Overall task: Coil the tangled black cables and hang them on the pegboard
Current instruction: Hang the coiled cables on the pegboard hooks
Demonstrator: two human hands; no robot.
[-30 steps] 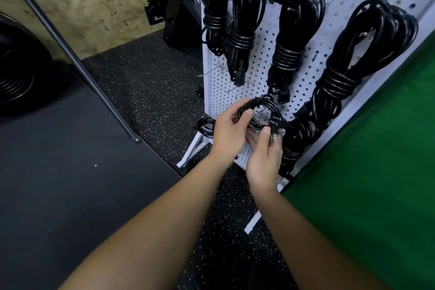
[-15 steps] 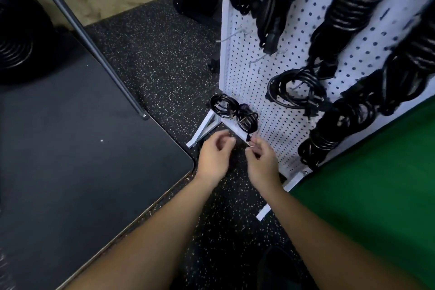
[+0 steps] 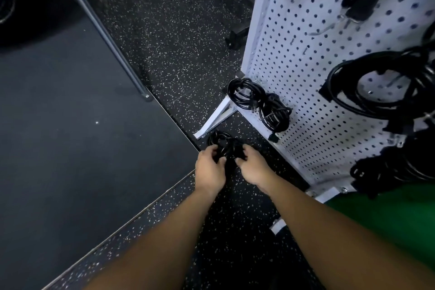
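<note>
Two hands, the left hand (image 3: 209,167) and right hand (image 3: 253,168), are seen with fingers curled round a tangled black cable (image 3: 224,146) on the floor (image 3: 179,30) near the pegboard (image 3: 303,59), coiling judged to be due next.

The speckled black rubber floor (image 3: 169,30) carries a tangled black cable bundle (image 3: 223,146) just beside the white pegboard stand's foot (image 3: 215,117), a dark mat (image 3: 70,136) alongside, and a green surface (image 3: 388,219) at right.
</note>
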